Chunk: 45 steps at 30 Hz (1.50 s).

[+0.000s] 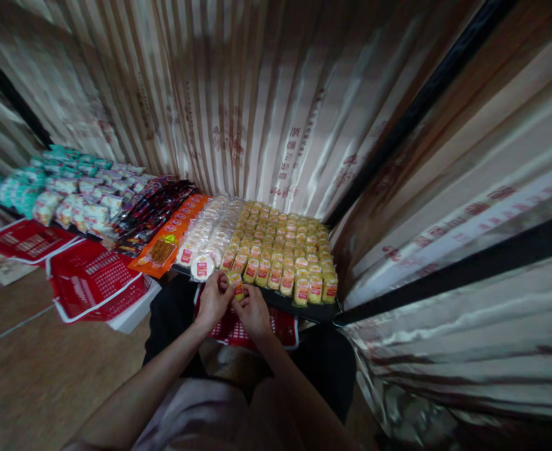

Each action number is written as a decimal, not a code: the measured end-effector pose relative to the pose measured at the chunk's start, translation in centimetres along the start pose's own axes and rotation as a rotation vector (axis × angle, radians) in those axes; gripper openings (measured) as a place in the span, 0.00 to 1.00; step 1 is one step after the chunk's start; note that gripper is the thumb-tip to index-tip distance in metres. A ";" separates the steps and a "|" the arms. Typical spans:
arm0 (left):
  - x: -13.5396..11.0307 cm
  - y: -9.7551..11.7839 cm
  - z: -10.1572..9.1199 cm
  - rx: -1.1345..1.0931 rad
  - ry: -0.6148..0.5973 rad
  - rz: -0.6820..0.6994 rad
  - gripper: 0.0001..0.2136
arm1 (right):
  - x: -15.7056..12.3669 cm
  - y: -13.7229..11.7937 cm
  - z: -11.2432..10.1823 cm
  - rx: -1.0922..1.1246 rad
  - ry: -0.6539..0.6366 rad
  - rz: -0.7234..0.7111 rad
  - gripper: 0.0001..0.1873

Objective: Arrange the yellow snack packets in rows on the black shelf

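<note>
Between my two hands is a small yellow wrapped snack pack with a red and white label. My left hand pinches its left side, and the fingers of my right hand close on its lower right. Just beyond my hands, rows of matching yellow packs stand tightly on a black shelf. Left of them lie rows of round white packs in clear wrap, with red labels on the front ones.
Further left are an orange bag, dark glossy packets, and white and teal packs. Red baskets sit on the floor at left, another basket under the shelf. Pleated printed curtain and dark bars enclose the back and right.
</note>
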<state>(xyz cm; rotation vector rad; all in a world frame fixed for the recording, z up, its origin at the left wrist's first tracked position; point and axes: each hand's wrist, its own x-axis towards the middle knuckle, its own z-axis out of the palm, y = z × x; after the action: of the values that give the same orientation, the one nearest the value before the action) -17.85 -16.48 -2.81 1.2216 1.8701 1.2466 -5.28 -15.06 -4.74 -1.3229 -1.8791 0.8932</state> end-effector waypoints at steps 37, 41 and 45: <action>2.0 -3.7 3.5 0.243 0.059 0.414 0.16 | 0.3 3.8 3.4 0.158 0.132 -0.088 0.25; 2.5 -3.5 3.5 0.247 0.063 0.455 0.16 | 0.3 4.0 3.1 0.132 0.134 -0.086 0.23; 2.8 -4.0 3.6 0.240 0.054 0.486 0.16 | 0.2 4.0 3.1 0.096 0.148 -0.085 0.22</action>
<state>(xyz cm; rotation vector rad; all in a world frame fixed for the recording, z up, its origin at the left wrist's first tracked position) -17.50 -13.15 -7.81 1.8711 1.8635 1.3303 -5.89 -14.32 -9.74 -1.2083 -1.7434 0.8095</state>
